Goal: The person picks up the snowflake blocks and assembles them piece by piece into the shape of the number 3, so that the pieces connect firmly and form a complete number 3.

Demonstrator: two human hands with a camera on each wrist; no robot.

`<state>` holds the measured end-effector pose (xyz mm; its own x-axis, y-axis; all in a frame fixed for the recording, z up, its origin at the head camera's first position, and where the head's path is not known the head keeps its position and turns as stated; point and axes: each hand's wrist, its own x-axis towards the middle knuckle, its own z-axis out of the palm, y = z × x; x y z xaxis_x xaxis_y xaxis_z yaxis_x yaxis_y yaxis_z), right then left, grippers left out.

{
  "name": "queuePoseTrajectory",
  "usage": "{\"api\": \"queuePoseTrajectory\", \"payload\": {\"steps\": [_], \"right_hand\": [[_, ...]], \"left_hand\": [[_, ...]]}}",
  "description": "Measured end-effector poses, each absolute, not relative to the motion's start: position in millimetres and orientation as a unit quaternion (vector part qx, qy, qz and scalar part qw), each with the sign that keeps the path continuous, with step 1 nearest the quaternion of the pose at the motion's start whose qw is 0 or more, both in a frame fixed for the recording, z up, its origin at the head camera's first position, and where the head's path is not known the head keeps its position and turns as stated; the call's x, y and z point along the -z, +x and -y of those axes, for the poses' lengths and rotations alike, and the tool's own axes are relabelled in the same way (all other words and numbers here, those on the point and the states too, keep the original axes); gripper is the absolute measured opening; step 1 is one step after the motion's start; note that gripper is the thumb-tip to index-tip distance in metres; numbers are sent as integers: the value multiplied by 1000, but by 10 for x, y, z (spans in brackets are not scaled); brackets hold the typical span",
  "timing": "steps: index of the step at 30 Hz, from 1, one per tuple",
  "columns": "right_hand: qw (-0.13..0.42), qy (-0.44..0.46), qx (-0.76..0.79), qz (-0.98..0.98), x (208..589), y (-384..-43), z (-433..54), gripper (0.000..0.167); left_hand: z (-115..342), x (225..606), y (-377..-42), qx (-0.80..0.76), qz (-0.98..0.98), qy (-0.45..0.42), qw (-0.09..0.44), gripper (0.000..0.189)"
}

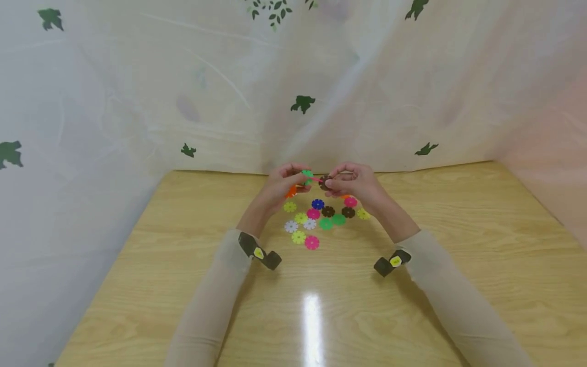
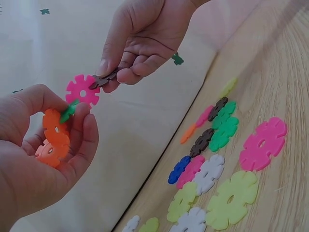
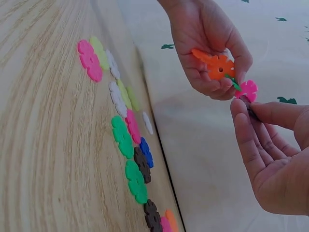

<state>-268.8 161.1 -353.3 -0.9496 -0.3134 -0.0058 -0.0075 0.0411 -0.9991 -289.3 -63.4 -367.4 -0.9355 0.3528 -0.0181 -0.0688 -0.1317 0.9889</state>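
My left hand (image 1: 281, 184) pinches a green notched plastic disc (image 2: 70, 111) between thumb and fingertips. Orange discs (image 2: 55, 130) joined to the green one lie within the curl of those fingers. A pink disc (image 2: 82, 91) links the green disc to a brown disc (image 1: 325, 183), seen nearly edge-on in both wrist views. My right hand (image 1: 356, 184) grips that brown disc between thumb and index finger. Both hands are raised above the far part of the table, with the joined chain spanning the gap between them.
On the wooden table (image 1: 183, 285), below the hands, lie several loose discs, among them a pink disc (image 1: 312, 242), a blue disc (image 1: 318, 204) and a white disc (image 1: 291, 226). A pale curtain (image 1: 220, 102) hangs behind the table's far edge.
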Motion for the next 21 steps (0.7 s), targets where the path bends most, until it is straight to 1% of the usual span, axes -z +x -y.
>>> {"api": "queuePoseTrajectory", "payload": {"steps": [2,8,18,21], "right_hand": [[109,-117,689,-707,3529,-2683,-1610,12],[102,-117,698,-699,3521,-2683,-1595,12],[90,-119,711,-687,3521,-2662,-1566,14],[95,-112,712,-687,3532,-2664,-1557,14]], "left_hand": [[626,3663,-2893,-743,-644,115,140,23],[629,3630,-2880,-743,-644,123,132,11],[668,3574,-2851,-745,-639,134,138,11],[673,3566,-2850,-743,-643,128,137,9]]}}
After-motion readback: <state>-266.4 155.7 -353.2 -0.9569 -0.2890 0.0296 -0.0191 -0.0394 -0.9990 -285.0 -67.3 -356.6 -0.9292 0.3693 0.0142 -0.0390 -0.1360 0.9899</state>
